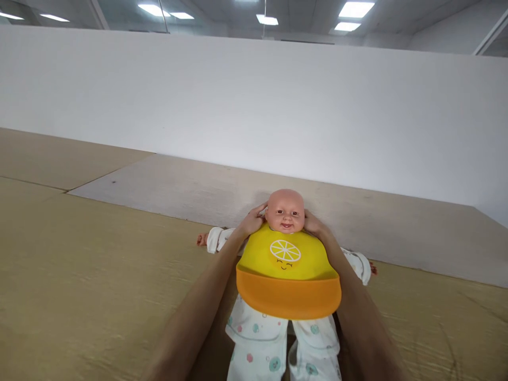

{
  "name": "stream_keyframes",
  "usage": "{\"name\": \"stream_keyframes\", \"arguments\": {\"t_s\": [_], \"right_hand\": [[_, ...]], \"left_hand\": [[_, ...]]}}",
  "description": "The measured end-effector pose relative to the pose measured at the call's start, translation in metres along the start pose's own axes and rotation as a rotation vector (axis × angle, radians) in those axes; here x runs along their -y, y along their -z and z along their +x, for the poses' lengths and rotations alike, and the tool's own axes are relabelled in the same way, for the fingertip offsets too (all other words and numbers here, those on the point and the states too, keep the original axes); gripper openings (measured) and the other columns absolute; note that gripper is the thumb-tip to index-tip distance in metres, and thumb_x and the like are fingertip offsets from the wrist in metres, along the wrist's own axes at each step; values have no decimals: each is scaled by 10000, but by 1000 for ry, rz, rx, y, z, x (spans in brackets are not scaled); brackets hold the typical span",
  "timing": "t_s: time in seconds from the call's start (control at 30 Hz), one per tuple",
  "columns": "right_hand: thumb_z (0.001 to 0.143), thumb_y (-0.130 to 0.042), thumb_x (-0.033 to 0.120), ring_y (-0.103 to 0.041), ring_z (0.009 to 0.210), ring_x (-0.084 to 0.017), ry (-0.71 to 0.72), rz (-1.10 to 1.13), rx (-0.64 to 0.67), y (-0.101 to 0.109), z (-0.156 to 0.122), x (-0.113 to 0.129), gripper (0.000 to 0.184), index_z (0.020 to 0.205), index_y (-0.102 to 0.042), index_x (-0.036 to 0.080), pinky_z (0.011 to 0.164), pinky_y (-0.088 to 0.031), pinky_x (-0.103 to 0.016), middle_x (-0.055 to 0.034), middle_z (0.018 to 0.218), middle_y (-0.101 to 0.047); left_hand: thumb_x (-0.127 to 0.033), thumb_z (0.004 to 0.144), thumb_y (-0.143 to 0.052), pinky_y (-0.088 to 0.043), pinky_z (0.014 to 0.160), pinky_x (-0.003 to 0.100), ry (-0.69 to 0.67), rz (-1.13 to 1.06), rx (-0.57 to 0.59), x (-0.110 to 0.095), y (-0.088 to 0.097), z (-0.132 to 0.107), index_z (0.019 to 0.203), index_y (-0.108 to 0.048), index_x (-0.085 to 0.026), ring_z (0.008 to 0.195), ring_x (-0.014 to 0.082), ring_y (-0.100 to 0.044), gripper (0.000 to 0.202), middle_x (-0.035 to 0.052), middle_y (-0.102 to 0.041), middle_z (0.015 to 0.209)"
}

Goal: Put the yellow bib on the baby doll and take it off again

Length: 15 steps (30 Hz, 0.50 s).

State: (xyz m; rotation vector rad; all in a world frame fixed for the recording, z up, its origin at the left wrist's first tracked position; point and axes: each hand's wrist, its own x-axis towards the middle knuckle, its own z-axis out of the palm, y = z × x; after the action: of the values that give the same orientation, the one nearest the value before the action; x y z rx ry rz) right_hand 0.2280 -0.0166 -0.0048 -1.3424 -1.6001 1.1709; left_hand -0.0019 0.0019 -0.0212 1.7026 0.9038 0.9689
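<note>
Tan mat (79,275) below, your left hand (252,221) and right hand (314,223) grip the baby doll (284,211), so a slip could twist its bib (288,270).

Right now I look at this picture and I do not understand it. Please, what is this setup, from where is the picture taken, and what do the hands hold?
There is no machine here, only a person working with bare hands. The one picture comes from a camera worn on that person's head, looking forward and down, so the arms enter from the bottom edge. A bald vinyl baby doll lies on its back on a flat tan surface, in front of a tall white wall. It wears a white dotted romper and a yellow silicone bib with an orange pocket. The left hand and right hand are at each side of the doll's neck, by the bib's top edge. I cannot tell if they grip the bib or the doll, or only touch them.
</note>
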Motion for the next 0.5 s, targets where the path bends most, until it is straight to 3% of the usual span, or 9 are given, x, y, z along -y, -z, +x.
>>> {"name": "stream_keyframes", "arguments": {"t_s": [0.1,0.23,0.4,0.5], "right_hand": [[622,-678,240,-633,1047,-300,-31,-20,-4,6,5,-1,351,938,-723,93,903,-516,-383,-132,1061,-710],[564,-588,223,-646,930,-291,52,-154,-85,13,11,-3,266,756,-717,93,809,-518,-365,-99,907,-734],[571,-515,288,-632,825,-232,242,-171,-233,14,17,-10,383,822,-726,90,726,-496,-306,-77,867,-728],[570,-493,293,-628,819,-223,264,-192,-309,11,19,-15,434,875,-727,89,745,-486,-307,-84,882,-727]], "left_hand": [[-132,687,-476,-485,949,373,-41,51,25,3,-1,1,1399,-489,-149,1136,252,-593,712,85,-669,1247],[-123,699,-452,-473,982,366,-52,69,41,9,-3,3,1426,-449,-143,1163,246,-591,728,100,-554,1401],[-112,694,-454,-489,953,357,-19,70,54,8,-3,2,1440,-422,-132,1082,232,-632,747,107,-580,1373],[-106,691,-467,-479,962,369,-24,119,52,4,-3,1,1435,-429,-129,1053,235,-639,745,112,-584,1366]]}}
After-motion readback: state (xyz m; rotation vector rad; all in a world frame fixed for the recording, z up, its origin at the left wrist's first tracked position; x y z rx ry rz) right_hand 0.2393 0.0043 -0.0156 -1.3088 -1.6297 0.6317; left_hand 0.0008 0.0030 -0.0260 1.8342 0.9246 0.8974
